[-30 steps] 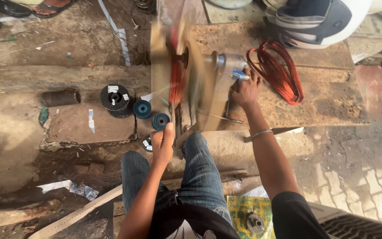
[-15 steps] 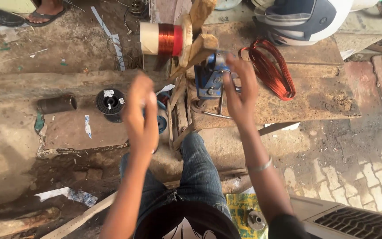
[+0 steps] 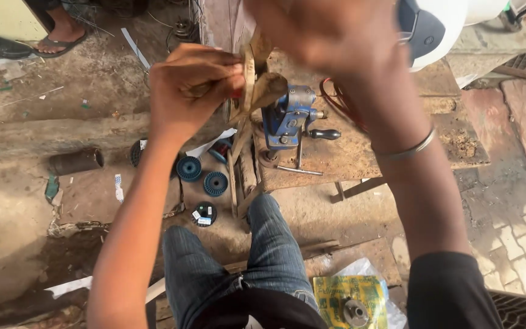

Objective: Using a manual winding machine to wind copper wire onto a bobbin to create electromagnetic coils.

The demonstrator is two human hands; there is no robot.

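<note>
My left hand (image 3: 193, 91) is closed on a thin wooden winding frame (image 3: 252, 91) that stands upright above a rusty work table (image 3: 360, 152). A bit of red shows at my fingertips. My right hand (image 3: 330, 30) is raised close to the camera over the top of the frame; it is blurred, so its grip is unclear. A metal bangle (image 3: 406, 149) sits on that wrist. Just right of the frame is a blue hand-crank winder (image 3: 287, 119) with a black handle (image 3: 325, 134). Behind my right forearm lies a coil of red wire (image 3: 336, 100).
Two blue spools (image 3: 189, 169) (image 3: 215, 183) and a black spool (image 3: 204, 213) lie on the ground by my knees. A dark pipe (image 3: 77, 161) lies to the left. A white helmet (image 3: 439, 30) rests top right. Another person's sandalled foot (image 3: 62, 30) is top left. A yellow packet (image 3: 351, 298) sits by my thigh.
Both hands have risen toward the camera and closed in on the wooden frame. The red wound spool seen half a second ago is now hidden behind my left hand.
</note>
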